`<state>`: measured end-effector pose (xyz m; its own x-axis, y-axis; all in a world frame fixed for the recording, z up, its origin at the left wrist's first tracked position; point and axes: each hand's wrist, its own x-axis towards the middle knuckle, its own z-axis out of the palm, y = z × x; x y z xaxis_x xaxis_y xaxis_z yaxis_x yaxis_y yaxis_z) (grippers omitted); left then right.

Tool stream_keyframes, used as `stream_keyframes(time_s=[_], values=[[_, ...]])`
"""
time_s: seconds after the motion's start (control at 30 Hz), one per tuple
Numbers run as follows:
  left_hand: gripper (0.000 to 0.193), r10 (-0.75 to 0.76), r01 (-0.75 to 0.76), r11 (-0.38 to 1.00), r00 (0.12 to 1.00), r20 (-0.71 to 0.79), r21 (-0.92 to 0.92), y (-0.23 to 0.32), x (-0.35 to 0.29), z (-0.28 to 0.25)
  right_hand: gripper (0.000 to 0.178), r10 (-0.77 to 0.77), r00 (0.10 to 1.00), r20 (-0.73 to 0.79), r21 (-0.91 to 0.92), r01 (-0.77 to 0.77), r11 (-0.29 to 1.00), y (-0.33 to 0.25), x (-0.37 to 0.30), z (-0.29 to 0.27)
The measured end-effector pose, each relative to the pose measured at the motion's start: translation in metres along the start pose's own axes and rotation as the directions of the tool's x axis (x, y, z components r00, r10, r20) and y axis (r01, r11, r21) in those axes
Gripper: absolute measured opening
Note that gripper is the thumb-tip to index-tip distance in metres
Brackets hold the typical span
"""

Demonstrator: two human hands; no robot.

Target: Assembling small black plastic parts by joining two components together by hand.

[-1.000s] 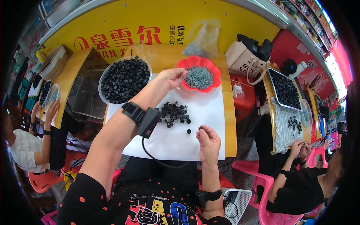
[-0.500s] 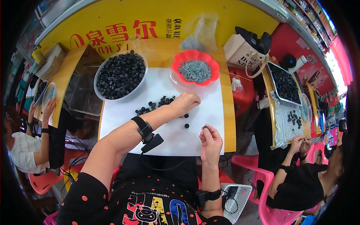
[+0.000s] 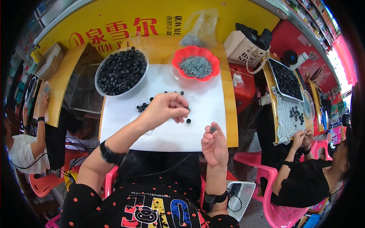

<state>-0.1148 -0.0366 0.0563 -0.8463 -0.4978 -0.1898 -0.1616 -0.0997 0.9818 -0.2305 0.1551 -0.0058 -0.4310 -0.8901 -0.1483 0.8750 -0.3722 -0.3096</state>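
Apparently, the pinched dark piece (image 3: 212,129) faces the camera, axis unclear.

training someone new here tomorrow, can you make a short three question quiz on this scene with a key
1. Multiple choice: where does the round tub of black pieces stand in the picture, relative to the red scalloped bowl?
a) to its right
b) to its left
c) inside it

2. True or false: the left hand is over the white sheet.

3. Open: what does the right hand hold at its fingertips?

Key:
1. b
2. True
3. A small dark piece
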Motion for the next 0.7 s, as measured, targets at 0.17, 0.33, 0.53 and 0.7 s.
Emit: stream_keyframes(time_s=[0.17, 0.33, 0.53, 0.7], values=[[0.013, -0.077, 0.086, 0.936, 0.996, 0.038, -0.341, 0.003, -0.069, -0.006, 0.025, 0.121, 0.987, 0.104, 0.024, -0.124, 0.992, 0.022, -0.011, 0.026], [0.016, -0.1, 0.086, 0.832, 0.995, 0.004, -0.548, -0.002, -0.1, -0.008, 0.022, 0.092, 0.994, 0.064, -0.231, -0.075, 0.97, 0.05, -0.018, 0.051], [0.015, -0.014, -0.01, 0.907, 0.999, -0.052, -0.421, -0.009, -0.12, -0.018, 0.023, -0.022, 0.999, 0.04, -0.585, 0.041, 0.81, 0.069, -0.024, 0.062], [0.011, -0.007, -0.008, 0.93, 0.999, -0.037, -0.368, -0.007, -0.122, -0.021, 0.023, -0.018, 0.998, 0.06, -0.656, 0.053, 0.753, 0.072, -0.02, 0.061]])
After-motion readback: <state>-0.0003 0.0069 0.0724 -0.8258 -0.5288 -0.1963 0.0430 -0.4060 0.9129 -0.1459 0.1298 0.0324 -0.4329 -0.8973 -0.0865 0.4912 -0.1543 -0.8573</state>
